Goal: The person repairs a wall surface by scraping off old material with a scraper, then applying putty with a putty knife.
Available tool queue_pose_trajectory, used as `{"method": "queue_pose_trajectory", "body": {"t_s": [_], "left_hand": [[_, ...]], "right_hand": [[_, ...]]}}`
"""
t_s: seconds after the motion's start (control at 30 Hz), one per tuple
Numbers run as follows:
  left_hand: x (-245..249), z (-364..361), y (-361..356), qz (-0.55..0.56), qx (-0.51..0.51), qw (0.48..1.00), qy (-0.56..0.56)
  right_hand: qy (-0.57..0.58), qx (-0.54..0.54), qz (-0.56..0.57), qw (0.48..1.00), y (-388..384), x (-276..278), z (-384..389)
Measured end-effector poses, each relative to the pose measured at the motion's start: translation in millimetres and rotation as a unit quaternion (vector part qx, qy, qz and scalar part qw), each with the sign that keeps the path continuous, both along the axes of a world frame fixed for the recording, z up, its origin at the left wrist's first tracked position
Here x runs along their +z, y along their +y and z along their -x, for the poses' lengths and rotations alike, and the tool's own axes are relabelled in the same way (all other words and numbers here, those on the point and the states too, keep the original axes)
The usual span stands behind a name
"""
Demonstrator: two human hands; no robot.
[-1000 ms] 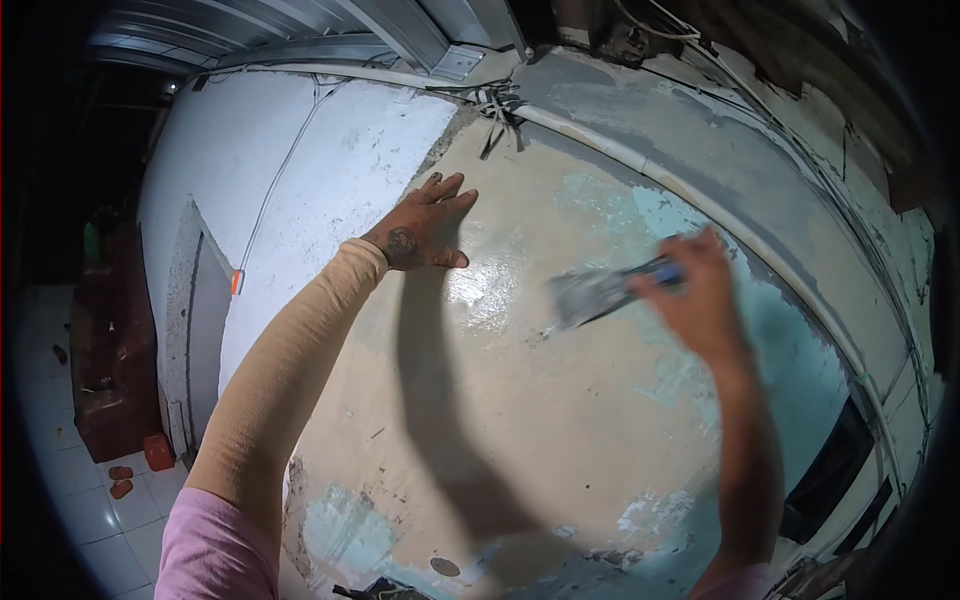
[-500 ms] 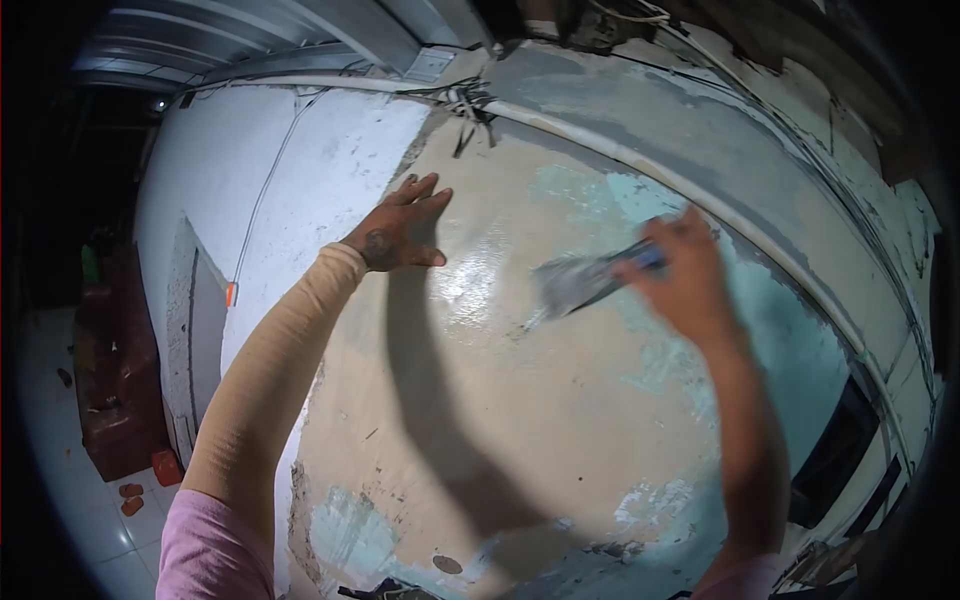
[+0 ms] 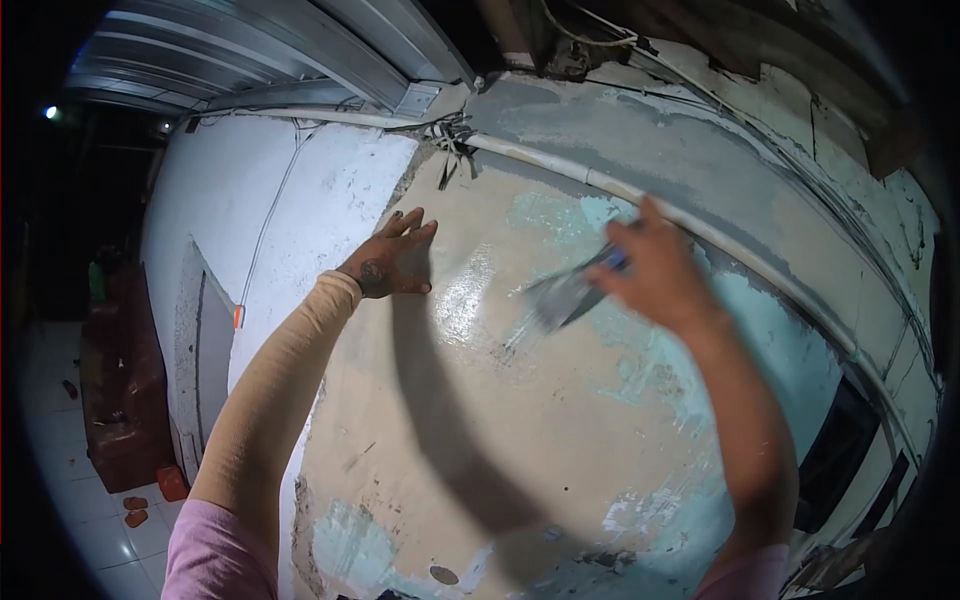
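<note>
My right hand (image 3: 650, 265) is closed around the blue handle of a putty knife (image 3: 562, 300), whose wide grey blade is smeared by motion. The blade lies over or against the beige wall (image 3: 480, 420), which carries turquoise patches of old paint; exact contact is hard to make out. A shiny wet-looking spot shows on the wall left of the blade. My left hand (image 3: 395, 255) has its fingers spread, resting on or close to the wall at the upper left, and holds nothing.
A pale pipe (image 3: 560, 160) runs along the top of the wall, with cables tied at its corner. A white wall (image 3: 270, 200) adjoins at left. Below it, a dark red sofa-like piece (image 3: 125, 390) stands on the tiled floor (image 3: 85, 520). Metal roofing (image 3: 290, 50) hangs overhead.
My right hand and the putty knife have shifted slightly left in view. The view itself has tilted a little, and the wall appears lower. My left hand remains spread at the wall.
</note>
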State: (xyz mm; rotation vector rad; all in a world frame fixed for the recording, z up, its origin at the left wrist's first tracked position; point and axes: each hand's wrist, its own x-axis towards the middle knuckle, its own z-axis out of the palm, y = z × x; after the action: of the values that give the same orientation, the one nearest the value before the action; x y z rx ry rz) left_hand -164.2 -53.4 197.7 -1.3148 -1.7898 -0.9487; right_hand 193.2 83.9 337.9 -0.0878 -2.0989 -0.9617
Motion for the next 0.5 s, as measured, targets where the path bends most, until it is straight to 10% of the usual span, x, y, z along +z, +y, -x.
{"method": "queue_pose_trajectory", "body": {"t_s": [0.07,0.2,0.43,0.5], "left_hand": [[-2,-1,-5,-0.002,0.001,1.0,-0.005],[-1,-1,3,0.005,0.017,1.0,-0.002],[-8,-4,-2,0.008,0.03,1.0,-0.004],[-9,1,4,0.015,0.054,0.998,-0.004]], "right_hand": [[0.01,-0.002,0.141,0.99,-15,42,-32],[-0.04,0.029,-0.055,0.997,9,-25,9],[0.025,0.031,0.11,0.993,-12,47,-19],[-0.015,0.063,-0.045,0.997,-7,7,2]]}}
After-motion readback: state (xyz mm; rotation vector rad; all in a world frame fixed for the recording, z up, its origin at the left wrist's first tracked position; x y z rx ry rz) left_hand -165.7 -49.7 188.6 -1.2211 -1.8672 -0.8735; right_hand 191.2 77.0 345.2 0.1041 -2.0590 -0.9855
